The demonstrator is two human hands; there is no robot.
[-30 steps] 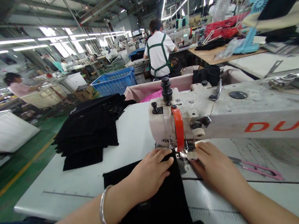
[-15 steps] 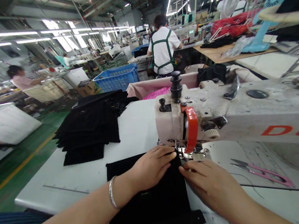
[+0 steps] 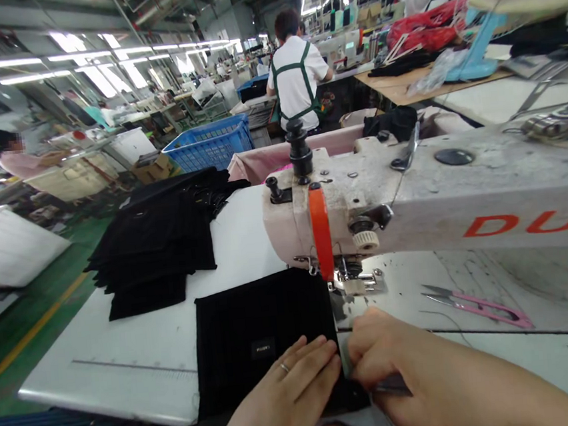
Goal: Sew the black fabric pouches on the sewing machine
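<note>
A black fabric panel [image 3: 234, 325] with a small label [image 3: 263, 348] lies flat on the sewing table. Its far right edge reaches the presser foot area of the sewing machine [image 3: 336, 235]. My left hand [image 3: 300, 385], a ring on one finger, rests on the near right part of the panel with fingers stretched out. Beside the panel's near right corner, my right hand [image 3: 393, 356] is closed, its curled fingertips pinching the fabric edge. Part of that grip is hidden under the fingers.
A stack of black fabric pieces [image 3: 150, 239] lies at the table's left. Pink thread snips [image 3: 478, 305] rest right of the machine. Behind stand a pink-lined bin [image 3: 254, 165] and a blue basket [image 3: 207, 147]. A person in a white shirt [image 3: 296, 78] works farther back.
Both hands have come nearer along the panel's right edge, away from the needle area. My left hand now lies lower, uncovering the label. My right hand's fingers have curled in. The view has shifted slightly.
</note>
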